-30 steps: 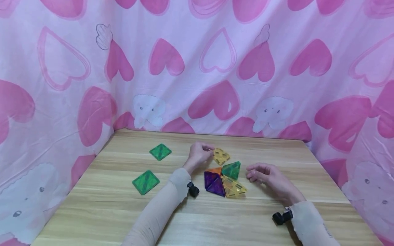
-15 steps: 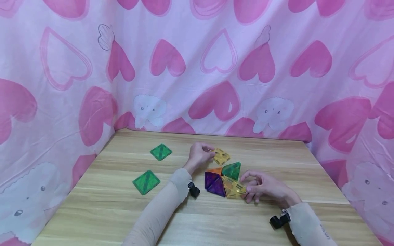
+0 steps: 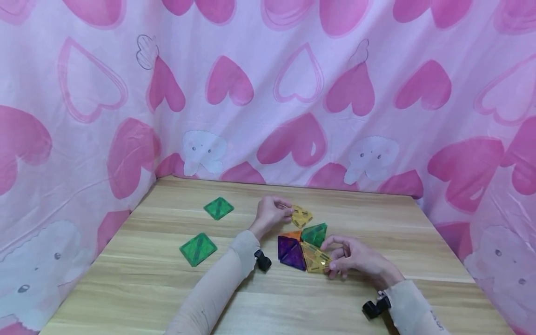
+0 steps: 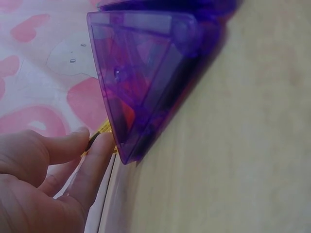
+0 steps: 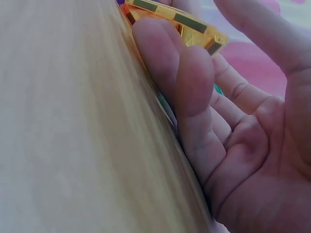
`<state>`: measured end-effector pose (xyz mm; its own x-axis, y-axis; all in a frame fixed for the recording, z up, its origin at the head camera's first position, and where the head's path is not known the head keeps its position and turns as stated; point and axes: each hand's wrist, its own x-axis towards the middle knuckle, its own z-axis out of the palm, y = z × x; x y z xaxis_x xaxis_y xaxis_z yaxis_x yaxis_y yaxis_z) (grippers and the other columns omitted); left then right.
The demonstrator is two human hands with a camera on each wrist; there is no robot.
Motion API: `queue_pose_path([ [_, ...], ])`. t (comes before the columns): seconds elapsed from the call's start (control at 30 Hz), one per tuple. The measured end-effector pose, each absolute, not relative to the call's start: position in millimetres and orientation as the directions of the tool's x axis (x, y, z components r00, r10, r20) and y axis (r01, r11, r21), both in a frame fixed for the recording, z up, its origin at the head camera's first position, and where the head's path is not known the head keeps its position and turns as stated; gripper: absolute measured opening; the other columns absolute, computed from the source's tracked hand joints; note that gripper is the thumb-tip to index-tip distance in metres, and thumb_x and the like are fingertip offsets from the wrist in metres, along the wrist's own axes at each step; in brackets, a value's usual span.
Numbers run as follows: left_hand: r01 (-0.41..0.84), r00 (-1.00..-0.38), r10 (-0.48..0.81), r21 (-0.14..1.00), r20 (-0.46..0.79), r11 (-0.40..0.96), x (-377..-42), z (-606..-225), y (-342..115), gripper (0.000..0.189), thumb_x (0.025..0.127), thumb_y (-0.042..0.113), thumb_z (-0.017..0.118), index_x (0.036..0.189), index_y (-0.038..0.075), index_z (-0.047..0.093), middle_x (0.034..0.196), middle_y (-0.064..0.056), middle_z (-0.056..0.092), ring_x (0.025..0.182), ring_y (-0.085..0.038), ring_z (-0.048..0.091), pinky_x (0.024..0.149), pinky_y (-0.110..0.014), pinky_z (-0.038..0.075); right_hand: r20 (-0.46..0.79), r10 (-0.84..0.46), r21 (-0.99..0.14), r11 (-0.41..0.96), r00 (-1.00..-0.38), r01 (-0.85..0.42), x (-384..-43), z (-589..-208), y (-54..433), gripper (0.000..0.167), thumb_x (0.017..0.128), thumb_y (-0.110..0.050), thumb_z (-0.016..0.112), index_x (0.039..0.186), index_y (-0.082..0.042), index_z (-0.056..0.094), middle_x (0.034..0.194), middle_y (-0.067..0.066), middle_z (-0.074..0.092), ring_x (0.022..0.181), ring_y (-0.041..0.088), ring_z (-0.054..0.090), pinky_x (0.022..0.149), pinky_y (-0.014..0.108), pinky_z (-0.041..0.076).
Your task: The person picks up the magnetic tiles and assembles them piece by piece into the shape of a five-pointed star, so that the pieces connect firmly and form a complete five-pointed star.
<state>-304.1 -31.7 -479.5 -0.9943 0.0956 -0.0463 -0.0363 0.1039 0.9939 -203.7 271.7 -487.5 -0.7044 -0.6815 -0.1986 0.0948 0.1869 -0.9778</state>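
Between thumb and fingers, my left hand [image 3: 270, 215] pinches the left side of a yellow translucent magnetic tile [image 3: 301, 216] at the back. In front of it stands a cluster of joined tiles: purple tiles [image 3: 291, 252], an orange tile [image 3: 294, 234], a green tile [image 3: 314, 233] and a yellow tile [image 3: 315, 258]. My right hand [image 3: 356, 256] is at the cluster's right side, fingers loosely bent around the yellow tile's outer corner. In the right wrist view the thumb is apart from that yellow tile [image 5: 170, 15]. A purple tile [image 4: 141, 73] partly hides the left fingertips' work in the left wrist view.
Two green diamond shapes made of tiles lie on the left of the wooden table [image 3: 138, 279], one farther back [image 3: 218, 208], one nearer [image 3: 198, 249]. A pink heart-patterned curtain [image 3: 268, 93] hangs behind and on both sides.
My right hand has moved left and toward me, from beside the green tile to the yellow tile's corner. The left hand keeps its pinch on the back yellow tile.
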Motion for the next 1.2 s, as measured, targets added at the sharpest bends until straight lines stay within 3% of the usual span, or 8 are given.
queue_pose_path([
  [0.3, -0.023, -0.995, 0.097, 0.995, -0.032, 0.093, -303.7, -480.3, -32.1, 0.013, 0.092, -0.002, 0.089, 0.104, 0.002, 0.085, 0.09, -0.01, 0.081, 0.085, -0.032, 0.084, 0.075, -0.036, 0.069, -0.228, -0.625, -0.973, 0.172, -0.747, 0.154, -202.8, -488.3, 272.4, 0.044, 0.104, -0.004, 0.074, 0.143, 0.003, 0.054, 0.107, 0.021, 0.078, 0.09, 0.028, 0.079, 0.07, 0.03, 0.064],
  [0.53, 0.043, -0.992, 0.12, 0.99, 0.027, 0.135, -304.0, -474.1, -51.2, 0.012, 0.096, 0.007, 0.088, 0.108, 0.006, 0.086, 0.096, -0.007, 0.082, 0.092, -0.033, 0.083, 0.082, -0.04, 0.069, -0.181, -0.556, -0.981, 0.156, -0.811, 0.112, -208.6, -488.7, 279.5, 0.04, 0.107, -0.008, 0.073, 0.14, 0.007, 0.056, 0.109, 0.026, 0.077, 0.087, 0.025, 0.078, 0.073, 0.032, 0.066],
  [0.7, 0.055, -0.983, 0.177, 0.997, 0.045, 0.049, -303.6, -475.2, -81.3, 0.018, 0.099, 0.002, 0.083, 0.117, 0.0, 0.082, 0.109, -0.013, 0.081, 0.098, -0.033, 0.082, 0.09, -0.042, 0.068, -0.107, -0.543, -0.993, 0.098, -0.833, 0.063, -211.9, -495.0, 280.1, 0.037, 0.107, -0.004, 0.07, 0.137, 0.013, 0.055, 0.109, 0.021, 0.076, 0.089, 0.022, 0.078, 0.075, 0.032, 0.067],
  [0.9, -0.016, -0.958, 0.287, 0.999, -0.002, -0.049, -302.2, -477.5, -108.2, 0.021, 0.1, -0.007, 0.077, 0.121, -0.004, 0.078, 0.119, -0.017, 0.079, 0.092, -0.022, 0.08, 0.093, -0.04, 0.067, -0.053, -0.508, -0.999, 0.039, -0.86, 0.038, -213.6, -501.9, 279.0, 0.039, 0.106, -0.001, 0.07, 0.137, 0.017, 0.053, 0.112, 0.014, 0.077, 0.097, 0.021, 0.079, 0.08, 0.032, 0.067],
  [1.2, -0.026, -0.921, 0.388, 0.998, -0.047, 0.058, -300.0, -476.0, -110.6, 0.021, 0.1, -0.006, 0.074, 0.12, -0.002, 0.079, 0.113, -0.015, 0.079, 0.094, -0.022, 0.078, 0.092, -0.042, 0.067, -0.044, -0.479, -0.999, 0.042, -0.877, 0.027, -216.5, -503.1, 279.9, 0.041, 0.107, -0.001, 0.069, 0.139, 0.019, 0.052, 0.113, 0.011, 0.077, 0.099, 0.02, 0.079, 0.092, 0.035, 0.066],
])
